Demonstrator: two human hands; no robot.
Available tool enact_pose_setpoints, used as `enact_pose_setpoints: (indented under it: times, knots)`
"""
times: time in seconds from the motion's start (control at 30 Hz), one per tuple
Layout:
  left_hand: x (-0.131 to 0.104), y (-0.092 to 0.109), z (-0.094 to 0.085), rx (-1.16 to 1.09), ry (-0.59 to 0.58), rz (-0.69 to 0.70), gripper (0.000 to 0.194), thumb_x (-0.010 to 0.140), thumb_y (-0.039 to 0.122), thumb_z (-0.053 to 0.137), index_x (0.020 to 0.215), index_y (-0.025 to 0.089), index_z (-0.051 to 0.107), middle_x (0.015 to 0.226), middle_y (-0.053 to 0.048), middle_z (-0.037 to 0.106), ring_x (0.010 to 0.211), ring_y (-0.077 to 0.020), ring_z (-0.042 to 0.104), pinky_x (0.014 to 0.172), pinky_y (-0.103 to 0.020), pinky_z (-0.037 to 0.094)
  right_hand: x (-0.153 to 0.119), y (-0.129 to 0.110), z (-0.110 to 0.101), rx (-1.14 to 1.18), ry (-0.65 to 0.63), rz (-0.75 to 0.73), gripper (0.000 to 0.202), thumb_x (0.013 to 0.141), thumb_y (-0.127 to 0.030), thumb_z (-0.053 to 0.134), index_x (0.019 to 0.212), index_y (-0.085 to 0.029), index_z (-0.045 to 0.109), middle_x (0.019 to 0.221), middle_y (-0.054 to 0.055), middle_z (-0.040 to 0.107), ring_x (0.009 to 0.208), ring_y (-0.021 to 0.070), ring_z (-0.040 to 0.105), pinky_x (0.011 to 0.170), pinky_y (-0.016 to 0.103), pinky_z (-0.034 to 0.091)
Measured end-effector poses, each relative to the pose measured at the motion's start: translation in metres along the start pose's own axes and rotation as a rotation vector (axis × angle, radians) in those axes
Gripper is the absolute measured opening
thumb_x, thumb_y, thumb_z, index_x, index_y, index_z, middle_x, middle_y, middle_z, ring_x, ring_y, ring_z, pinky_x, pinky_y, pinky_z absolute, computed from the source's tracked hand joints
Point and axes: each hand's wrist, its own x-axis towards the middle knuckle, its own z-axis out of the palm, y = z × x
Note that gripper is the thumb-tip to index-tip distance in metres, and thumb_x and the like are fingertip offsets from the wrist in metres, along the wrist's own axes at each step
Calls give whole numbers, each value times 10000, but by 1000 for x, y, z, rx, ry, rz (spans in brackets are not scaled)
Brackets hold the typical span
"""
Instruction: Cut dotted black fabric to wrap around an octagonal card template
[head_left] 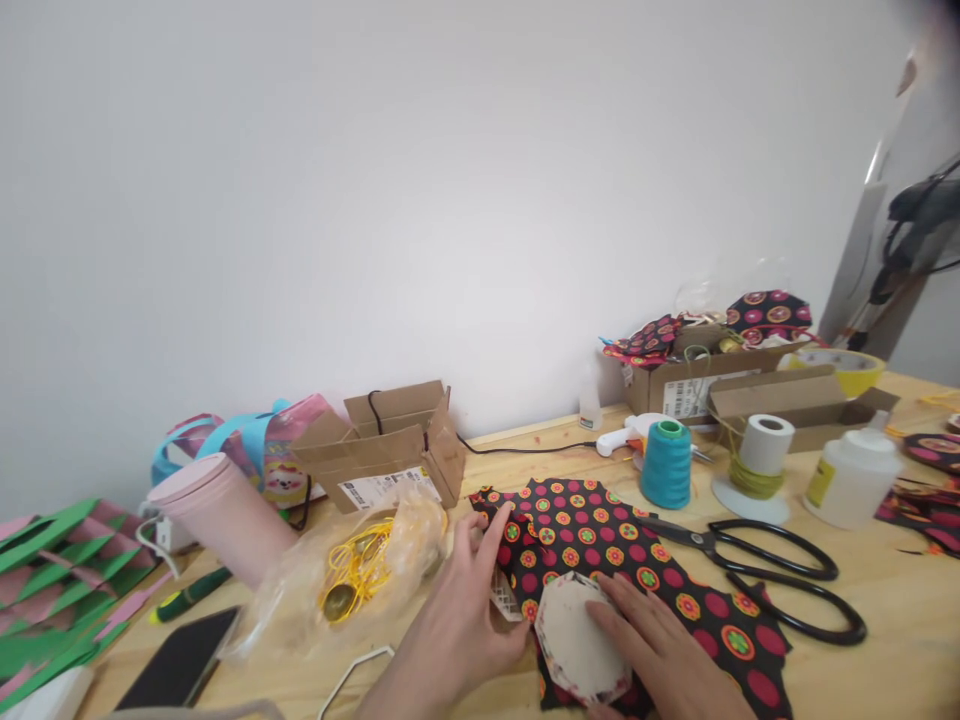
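no readable text on the bench

we see a white printed label (384, 487) on the open cardboard box (390, 440) and another label (686, 397) on the far cardboard box (705, 385), both with barcode-like marks, but we cannot read them; the yellow label (821, 483) on the white bottle (855, 477) is illegible too

My one camera sits on my head, looking forward and down across the bench (862, 600) toward its far edge and the white wall (375, 180); it is close over the near edge, where my hands enter from below; the right end trails off frame.
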Motion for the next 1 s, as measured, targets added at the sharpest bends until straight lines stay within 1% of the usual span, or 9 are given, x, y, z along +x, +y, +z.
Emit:
enact_pose_setpoints:
  times: [0.07,0.13,0.2,0.33,0.5,0.63,0.73,0.83,1.0]
  knots:
    - [1,-1,-2,12,25,-36,812,643,191,518,1336,317,113,1277,-92,232,1047,-225,490,861,-378,426,-1,0,0,-1,0,11,465,664,-406,609,1031,-121,612,1086,183,616,942,297,611,693,348,568]
    - [1,-1,-3,9,29,-89,780,674,207,498,1332,333,101,1251,-90,263,909,-189,557,806,-378,458,-2,1,2,-7,6,13,460,678,-413,599,1038,-127,604,1093,175,616,951,291,607,701,346,567]
    - [-1,-2,-2,-4,8,-105,804,678,250,524,1338,330,73,1252,-87,273,976,-208,530,846,-387,436,-2,2,4,-21,35,-3,458,692,-433,584,1031,-127,604,1074,172,627,936,289,616,682,345,573]
    - [-3,-7,4,-36,-45,-88,852,652,261,575,1346,303,82,1311,-82,240,1216,-244,324,979,-387,314,-2,4,9,-34,108,-29,453,709,-457,563,1008,-121,606,1023,174,652,890,283,638,641,348,578]
    - [0,-19,9,-83,-104,-17,826,665,243,582,1338,335,112,1341,-60,241,1270,-233,230,1027,-399,232,-1,4,9,-37,167,-31,445,700,-476,578,953,-112,620,958,173,681,829,280,661,607,334,576]
    - [8,-23,8,-107,-191,40,927,601,269,656,1342,319,102,1426,-65,115,1307,-249,119,1042,-419,193,-4,3,7,21,124,49,434,737,-456,555,1025,-133,586,1041,151,654,909,259,634,691,309,555]
    - [15,-21,6,-98,-252,82,998,541,296,701,1341,327,104,1443,-58,83,1308,-268,112,1039,-445,193,-5,3,5,90,53,98,453,749,-445,544,1076,-130,558,1094,149,626,969,268,603,741,327,542]
    - [23,-19,7,-96,-235,124,917,594,299,658,1335,337,119,1426,-44,123,1299,-246,164,1038,-407,219,-4,3,5,150,6,143,469,723,-425,582,1093,-139,544,1113,145,615,991,279,589,774,345,532]
    - [27,-19,8,7,-192,150,877,651,302,591,1342,342,52,1376,-67,165,1264,-251,250,1000,-390,289,-6,5,12,177,-16,159,415,722,-212,572,1131,-183,502,1144,108,601,1021,251,574,805,327,521]
